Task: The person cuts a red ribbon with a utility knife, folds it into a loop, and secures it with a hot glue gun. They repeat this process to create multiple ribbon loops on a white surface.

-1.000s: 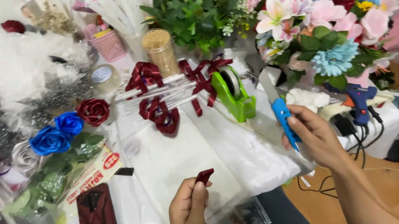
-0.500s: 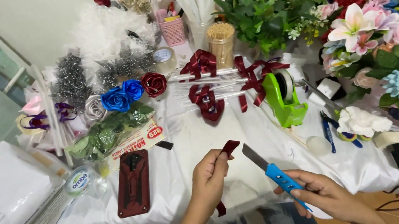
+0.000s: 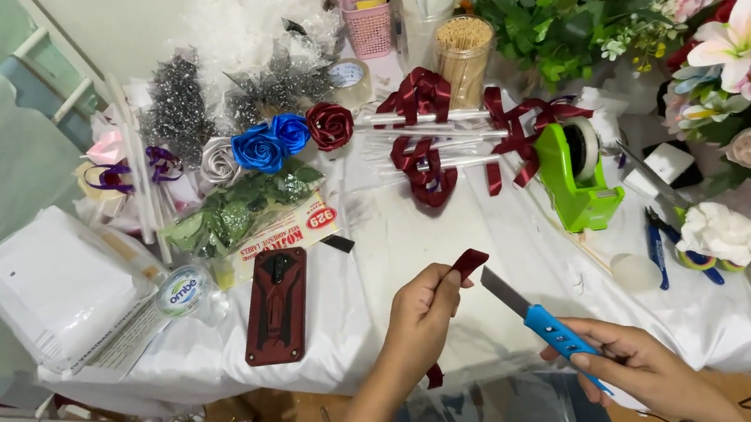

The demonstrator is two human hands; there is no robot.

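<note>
- Now I see the left hand [image 3: 422, 306], fingers pinching a dark red ribbon [image 3: 469, 262] above the counter [image 3: 417, 234].
- Just beside it, the right hand [image 3: 633, 370] has fingers closed around a blue-handled utility knife [image 3: 536, 314], blade pointing at the ribbon.
- Near them lies a red phone case [image 3: 277, 303].

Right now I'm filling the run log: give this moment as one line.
left hand: pinches dark red ribbon | right hand: grips blue-handled knife | blade near ribbon, contact unclear

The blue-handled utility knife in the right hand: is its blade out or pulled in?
Out. A grey blade sticks out of the blue-handled utility knife, held by the right hand, pointing toward the dark red ribbon strip pinched in the left hand.
</note>
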